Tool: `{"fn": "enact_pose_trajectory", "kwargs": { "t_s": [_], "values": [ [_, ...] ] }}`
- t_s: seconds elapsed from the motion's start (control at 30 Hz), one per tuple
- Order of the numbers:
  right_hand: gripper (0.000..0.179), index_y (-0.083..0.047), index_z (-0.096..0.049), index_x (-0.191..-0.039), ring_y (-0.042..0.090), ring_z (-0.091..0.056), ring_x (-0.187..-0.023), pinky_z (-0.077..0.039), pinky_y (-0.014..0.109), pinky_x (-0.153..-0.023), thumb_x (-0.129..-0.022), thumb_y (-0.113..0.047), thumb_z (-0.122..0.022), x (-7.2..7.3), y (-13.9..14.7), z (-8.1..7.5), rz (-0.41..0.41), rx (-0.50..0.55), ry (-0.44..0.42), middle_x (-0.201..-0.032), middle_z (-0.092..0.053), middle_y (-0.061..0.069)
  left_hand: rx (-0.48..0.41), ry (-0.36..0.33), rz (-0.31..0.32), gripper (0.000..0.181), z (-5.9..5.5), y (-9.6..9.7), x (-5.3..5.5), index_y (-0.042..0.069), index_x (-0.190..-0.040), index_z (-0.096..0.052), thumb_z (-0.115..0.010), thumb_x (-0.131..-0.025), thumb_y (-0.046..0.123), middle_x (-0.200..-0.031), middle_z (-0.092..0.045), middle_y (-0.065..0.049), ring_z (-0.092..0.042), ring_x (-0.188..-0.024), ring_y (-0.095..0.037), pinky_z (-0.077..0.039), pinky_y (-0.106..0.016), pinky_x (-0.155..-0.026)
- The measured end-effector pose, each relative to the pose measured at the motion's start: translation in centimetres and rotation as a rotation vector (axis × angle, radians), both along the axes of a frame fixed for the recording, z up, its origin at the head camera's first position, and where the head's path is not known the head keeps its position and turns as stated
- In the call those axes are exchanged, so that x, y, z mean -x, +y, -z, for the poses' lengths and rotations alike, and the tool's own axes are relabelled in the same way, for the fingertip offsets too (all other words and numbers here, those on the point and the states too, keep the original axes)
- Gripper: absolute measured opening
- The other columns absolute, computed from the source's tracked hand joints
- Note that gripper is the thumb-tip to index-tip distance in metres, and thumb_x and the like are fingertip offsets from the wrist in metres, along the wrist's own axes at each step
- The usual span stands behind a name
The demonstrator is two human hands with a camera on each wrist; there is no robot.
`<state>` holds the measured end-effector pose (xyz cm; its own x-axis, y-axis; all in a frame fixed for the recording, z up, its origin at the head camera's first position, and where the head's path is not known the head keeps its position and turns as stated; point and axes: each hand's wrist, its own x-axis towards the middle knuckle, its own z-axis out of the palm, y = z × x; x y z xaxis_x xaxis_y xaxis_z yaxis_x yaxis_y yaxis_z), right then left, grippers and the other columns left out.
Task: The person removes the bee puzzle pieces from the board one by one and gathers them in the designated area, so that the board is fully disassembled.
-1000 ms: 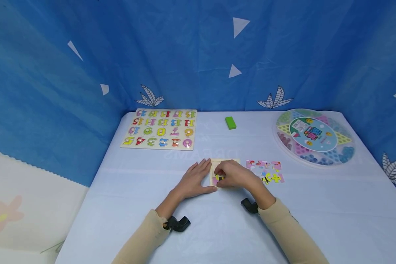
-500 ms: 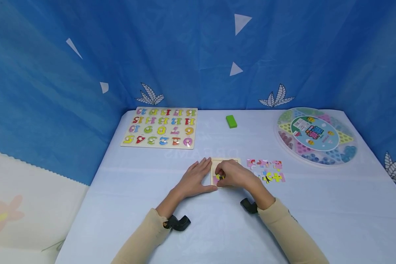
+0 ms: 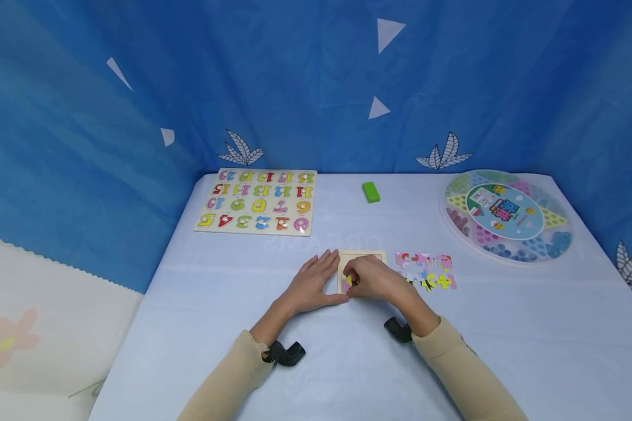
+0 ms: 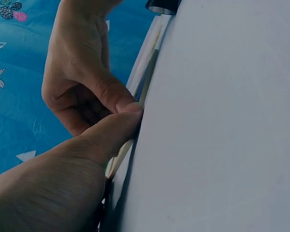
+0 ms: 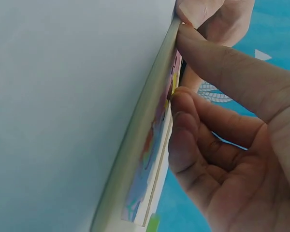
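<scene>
A small wooden puzzle tray [image 3: 363, 252] lies flat on the table before me, pink and yellow pieces in its lower left part. My left hand [image 3: 311, 285] lies along the tray's left side, fingers outstretched, thumb at the near left corner. Over the tray, my right hand [image 3: 376, 278] has its fingers curled and pinches a yellow and pink puzzle piece [image 3: 349, 282], mostly hidden by the fingers. In the right wrist view, the fingertips touch a yellow bit inside the tray rim [image 5: 135, 125], with blue and pink printed pieces [image 5: 147, 154] nearer the camera.
Several loose puzzle pieces [image 3: 428, 280] lie just right of the tray. A wooden number board [image 3: 269, 213] stands at the back left, a green block [image 3: 370, 192] at the back centre. A round bead box [image 3: 505, 213] sits at the back right. Blue cloth [image 3: 316, 88] hangs behind.
The head view has tilted slightly, so the scene shifts a little up and right. The hands keep nearly the same pose at the tray; the right fingers cover slightly more of the yellow piece.
</scene>
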<state>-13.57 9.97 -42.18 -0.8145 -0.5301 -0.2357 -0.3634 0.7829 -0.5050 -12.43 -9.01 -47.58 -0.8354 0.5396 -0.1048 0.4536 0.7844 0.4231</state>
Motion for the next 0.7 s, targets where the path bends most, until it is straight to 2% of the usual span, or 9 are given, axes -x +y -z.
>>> {"fn": "enact_pose_trajectory", "kwargs": {
  "t_s": [0.2,0.4,0.7],
  "values": [
    [0.036,-0.006,-0.069,-0.103,0.012,-0.051,-0.074,-0.048,0.025,-0.070,-0.075,-0.021,-0.085,0.01,0.14,0.00,0.025,0.006,-0.028,-0.082,-0.062,-0.001,-0.014,-0.005,-0.002,0.096,-0.15,0.01,-0.03,0.007,-0.155,-0.023,-0.062,-0.086,0.061,-0.164,-0.018,-0.004,-0.013,-0.153,-0.020,-0.013,-0.042,-0.125],
    [0.037,-0.007,-0.064,-0.100,0.013,-0.049,-0.073,-0.044,0.025,-0.066,-0.073,-0.021,-0.086,0.10,0.30,0.20,0.043,0.030,-0.045,-0.081,-0.058,0.001,-0.014,-0.011,0.006,0.095,-0.16,-0.01,-0.10,0.007,-0.155,-0.023,-0.062,-0.086,0.060,-0.164,-0.018,-0.004,-0.012,-0.153,-0.020,-0.013,-0.042,-0.125],
    [0.039,-0.007,-0.065,-0.102,0.012,-0.049,-0.070,-0.044,0.024,-0.064,-0.073,-0.019,-0.086,0.00,0.07,0.31,0.056,0.028,-0.017,-0.075,-0.056,-0.002,0.013,-0.010,0.002,0.097,-0.15,0.06,0.04,0.009,-0.156,-0.020,-0.060,-0.086,0.063,-0.165,-0.015,-0.002,-0.010,-0.154,-0.018,-0.011,-0.041,-0.126]
  ]
}}
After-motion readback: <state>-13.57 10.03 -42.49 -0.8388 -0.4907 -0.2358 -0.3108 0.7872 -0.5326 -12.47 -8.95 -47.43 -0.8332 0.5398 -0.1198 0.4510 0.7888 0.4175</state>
